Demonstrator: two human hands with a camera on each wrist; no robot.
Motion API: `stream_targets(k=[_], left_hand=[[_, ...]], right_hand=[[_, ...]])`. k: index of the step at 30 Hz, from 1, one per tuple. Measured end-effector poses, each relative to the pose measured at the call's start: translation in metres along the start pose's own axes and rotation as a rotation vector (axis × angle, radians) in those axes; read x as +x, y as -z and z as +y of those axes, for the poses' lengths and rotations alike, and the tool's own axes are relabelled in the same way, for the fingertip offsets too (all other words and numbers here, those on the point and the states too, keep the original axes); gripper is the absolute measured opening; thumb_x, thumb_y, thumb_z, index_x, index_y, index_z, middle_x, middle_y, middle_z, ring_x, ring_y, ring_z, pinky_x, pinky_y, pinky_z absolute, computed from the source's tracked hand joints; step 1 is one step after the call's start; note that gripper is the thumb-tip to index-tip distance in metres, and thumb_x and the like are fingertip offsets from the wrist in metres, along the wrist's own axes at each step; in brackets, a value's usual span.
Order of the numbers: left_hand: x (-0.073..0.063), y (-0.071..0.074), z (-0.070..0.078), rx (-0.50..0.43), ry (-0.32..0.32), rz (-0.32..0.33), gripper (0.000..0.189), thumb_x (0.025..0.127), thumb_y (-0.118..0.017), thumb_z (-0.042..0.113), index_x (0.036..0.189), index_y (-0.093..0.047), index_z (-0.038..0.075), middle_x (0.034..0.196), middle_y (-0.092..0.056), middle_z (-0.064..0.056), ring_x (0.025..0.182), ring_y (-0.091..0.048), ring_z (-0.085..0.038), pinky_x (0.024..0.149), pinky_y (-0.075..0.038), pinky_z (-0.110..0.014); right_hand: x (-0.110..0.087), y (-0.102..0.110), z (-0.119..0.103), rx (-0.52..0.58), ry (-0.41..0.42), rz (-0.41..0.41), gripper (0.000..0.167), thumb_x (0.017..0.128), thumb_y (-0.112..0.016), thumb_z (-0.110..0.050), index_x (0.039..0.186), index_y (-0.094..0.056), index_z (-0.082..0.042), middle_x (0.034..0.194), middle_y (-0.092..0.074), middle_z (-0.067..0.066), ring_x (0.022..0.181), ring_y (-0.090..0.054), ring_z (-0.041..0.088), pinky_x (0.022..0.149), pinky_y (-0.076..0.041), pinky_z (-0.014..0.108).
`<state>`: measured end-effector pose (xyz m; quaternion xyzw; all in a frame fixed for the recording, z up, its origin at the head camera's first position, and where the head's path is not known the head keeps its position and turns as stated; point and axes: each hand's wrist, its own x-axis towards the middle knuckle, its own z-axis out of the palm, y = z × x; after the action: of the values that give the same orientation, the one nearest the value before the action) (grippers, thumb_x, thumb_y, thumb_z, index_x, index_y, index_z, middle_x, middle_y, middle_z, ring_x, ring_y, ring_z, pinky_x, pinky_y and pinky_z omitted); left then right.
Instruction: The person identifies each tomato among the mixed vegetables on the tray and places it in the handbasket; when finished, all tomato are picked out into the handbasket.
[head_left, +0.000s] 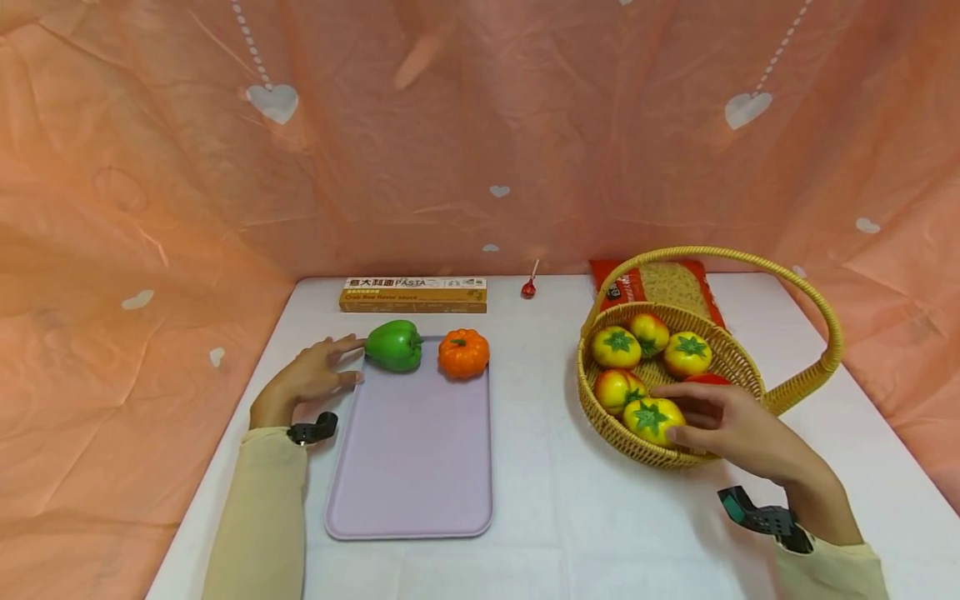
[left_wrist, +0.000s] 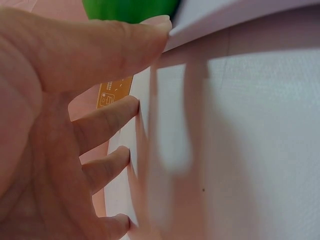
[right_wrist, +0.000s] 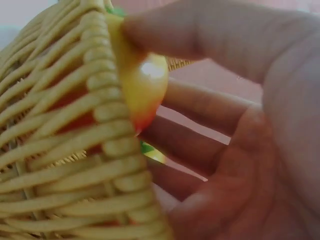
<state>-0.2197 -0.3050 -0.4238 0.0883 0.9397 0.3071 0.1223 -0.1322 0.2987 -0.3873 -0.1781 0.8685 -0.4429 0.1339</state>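
In the head view my right hand (head_left: 731,429) reaches into a wicker basket (head_left: 637,450) from its right side. Its thumb and fingers pinch the nearest yellow-and-red tomato (head_left: 651,418), which has a green star-shaped top. The right wrist view shows the thumb on the near side of that tomato (right_wrist: 145,85) and the fingers behind it, past the woven rim. On the left, my left hand (head_left: 311,377) lies at the upper left edge of a pale purple tray (head_left: 412,458), fingers spread. Its index fingertip is right at a green bell pepper (head_left: 393,346) on the tray.
Several more tomatoes (head_left: 617,347) and a red item (head_left: 708,379) share the basket, whose tall handle (head_left: 825,333) arches to the right. A small orange pumpkin (head_left: 463,354) sits on the tray. Behind stand a pasta box (head_left: 412,296), a red lollipop (head_left: 528,288) and a pasta bag (head_left: 671,283).
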Motion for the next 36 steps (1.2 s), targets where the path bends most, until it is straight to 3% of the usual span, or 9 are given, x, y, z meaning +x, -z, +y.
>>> stream_targets(k=[6, 12, 14, 20, 24, 26, 29, 32, 36], left_hand=[[0.001, -0.001, -0.001, -0.003, 0.005, -0.004, 0.07, 0.098, -0.078, 0.021, 0.161, -0.053, 0.007, 0.172, -0.037, -0.028, 0.163, -0.013, -0.063, 0.127, -0.012, -0.082], [0.001, 0.0, -0.002, 0.037, -0.001, -0.009, 0.069, 0.099, -0.077, 0.022, 0.161, -0.053, 0.007, 0.172, -0.038, -0.029, 0.161, -0.018, -0.065, 0.126, -0.015, -0.083], [0.0, 0.002, -0.002, 0.055, -0.016, -0.001, 0.066, 0.1, -0.076, 0.021, 0.16, -0.054, 0.007, 0.169, -0.043, -0.031, 0.158, -0.026, -0.064, 0.125, -0.021, -0.081], [-0.014, 0.021, 0.014, 0.045, -0.051, 0.102, 0.059, 0.103, -0.072, 0.019, 0.159, -0.056, 0.007, 0.158, -0.055, -0.034, 0.148, -0.048, -0.058, 0.121, -0.038, -0.074], [-0.025, 0.044, 0.04, 0.091, -0.078, 0.17, 0.06, 0.107, -0.069, 0.022, 0.162, -0.052, 0.006, 0.162, -0.053, -0.031, 0.151, -0.045, -0.055, 0.122, -0.037, -0.072], [-0.031, 0.055, 0.057, 0.107, -0.106, 0.208, 0.062, 0.107, -0.069, 0.022, 0.163, -0.05, 0.005, 0.164, -0.052, -0.029, 0.154, -0.043, -0.054, 0.123, -0.035, -0.072], [-0.04, 0.07, 0.082, 0.121, -0.168, 0.293, 0.06, 0.106, -0.069, 0.016, 0.163, -0.051, 0.006, 0.164, -0.054, -0.025, 0.154, -0.045, -0.05, 0.124, -0.035, -0.07], [-0.051, 0.08, 0.106, 0.139, -0.232, 0.402, 0.058, 0.106, -0.07, 0.016, 0.161, -0.054, 0.006, 0.162, -0.056, -0.025, 0.154, -0.047, -0.05, 0.125, -0.036, -0.069], [-0.064, 0.083, 0.128, 0.189, -0.291, 0.564, 0.056, 0.11, -0.067, 0.03, 0.16, -0.056, 0.006, 0.158, -0.057, -0.028, 0.15, -0.05, -0.052, 0.124, -0.037, -0.069]], right_hand=[[0.002, -0.001, -0.002, -0.107, 0.024, 0.013, 0.047, 0.097, -0.085, -0.016, 0.141, -0.072, -0.007, 0.139, -0.072, 0.02, 0.115, -0.068, -0.006, 0.093, -0.058, 0.013], [-0.002, 0.001, -0.008, -0.303, 0.004, 0.179, 0.052, 0.094, -0.089, -0.024, 0.143, -0.073, -0.015, 0.139, -0.075, 0.018, 0.124, -0.071, 0.028, 0.092, -0.05, 0.008], [-0.002, 0.001, -0.011, -0.312, 0.007, 0.243, 0.05, 0.094, -0.089, -0.025, 0.141, -0.075, -0.017, 0.138, -0.076, 0.017, 0.126, -0.07, 0.031, 0.092, -0.048, 0.006], [0.006, 0.005, -0.024, -0.282, 0.131, 0.418, 0.045, 0.093, -0.088, -0.014, 0.137, -0.077, -0.014, 0.131, -0.079, 0.017, 0.11, -0.063, -0.019, 0.09, -0.048, 0.0], [0.016, 0.011, -0.037, -0.347, 0.262, 0.568, 0.05, 0.088, -0.091, -0.009, 0.136, -0.077, -0.012, 0.13, -0.079, 0.017, 0.119, -0.051, -0.028, 0.102, -0.037, -0.003], [0.022, 0.014, -0.043, -0.391, 0.313, 0.628, 0.055, 0.085, -0.092, -0.008, 0.137, -0.077, -0.012, 0.132, -0.078, 0.017, 0.127, -0.058, -0.017, 0.106, -0.034, -0.002], [0.028, 0.018, -0.054, -0.453, 0.337, 0.666, 0.064, 0.082, -0.094, -0.012, 0.143, -0.073, -0.013, 0.14, -0.075, 0.016, 0.137, -0.066, 0.015, 0.111, -0.032, 0.001], [0.031, 0.021, -0.064, -0.505, 0.326, 0.662, 0.071, 0.084, -0.093, -0.018, 0.149, -0.068, -0.012, 0.147, -0.07, 0.019, 0.136, -0.063, 0.043, 0.122, -0.046, 0.028], [0.036, 0.024, -0.076, -0.557, 0.291, 0.659, 0.076, 0.09, -0.088, -0.029, 0.157, -0.058, -0.009, 0.153, -0.062, 0.025, 0.14, -0.056, 0.051, 0.115, -0.045, 0.073]])
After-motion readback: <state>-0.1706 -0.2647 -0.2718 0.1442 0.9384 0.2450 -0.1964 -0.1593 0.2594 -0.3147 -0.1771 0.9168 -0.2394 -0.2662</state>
